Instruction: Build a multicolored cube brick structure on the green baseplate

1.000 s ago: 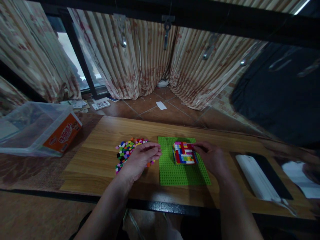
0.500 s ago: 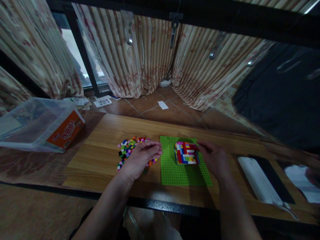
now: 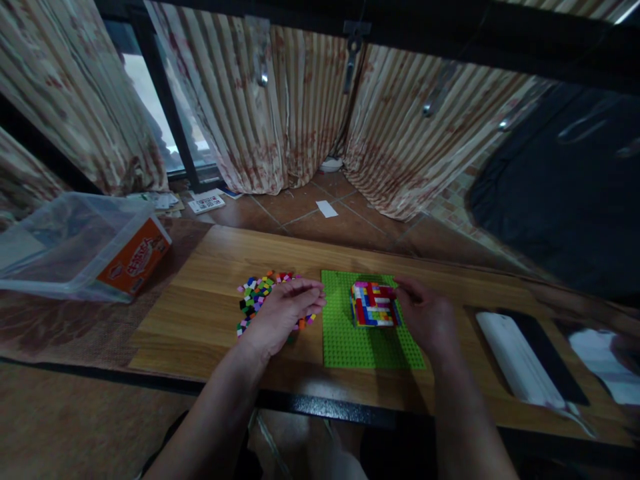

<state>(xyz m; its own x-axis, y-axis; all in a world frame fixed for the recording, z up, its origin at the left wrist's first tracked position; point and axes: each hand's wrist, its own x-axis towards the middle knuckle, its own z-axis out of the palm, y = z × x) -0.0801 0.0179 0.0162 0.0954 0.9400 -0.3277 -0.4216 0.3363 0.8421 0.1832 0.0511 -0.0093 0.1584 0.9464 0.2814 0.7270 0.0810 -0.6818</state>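
A block of multicoloured toy bricks (image 3: 374, 308) stands on a green studded baseplate (image 3: 345, 347). My right hand (image 3: 425, 313) is at the block's upper right edge, thumb and fingers drawn together by its red bricks; what lies between the fingertips is hidden. My left hand (image 3: 286, 310) hovers near the baseplate's left edge, its fingers closed together with the thumb against them. Whether it holds a small brick cannot be made out. Partly covered by that hand is a heap of loose small bricks (image 3: 257, 288) in many colours.
On the left sits a clear plastic tub (image 3: 65, 260) with an orange label. To the right lie a white pouch (image 3: 517, 357) with a strap, a dark flat object (image 3: 550, 353) and white paper (image 3: 607, 367). The wooden tabletop (image 3: 200, 300) ends at a dark front edge.
The view has shifted slightly, moving the scene a little to the right. My right hand stays at the block's right edge, and my left hand keeps its closed pose beside the baseplate.
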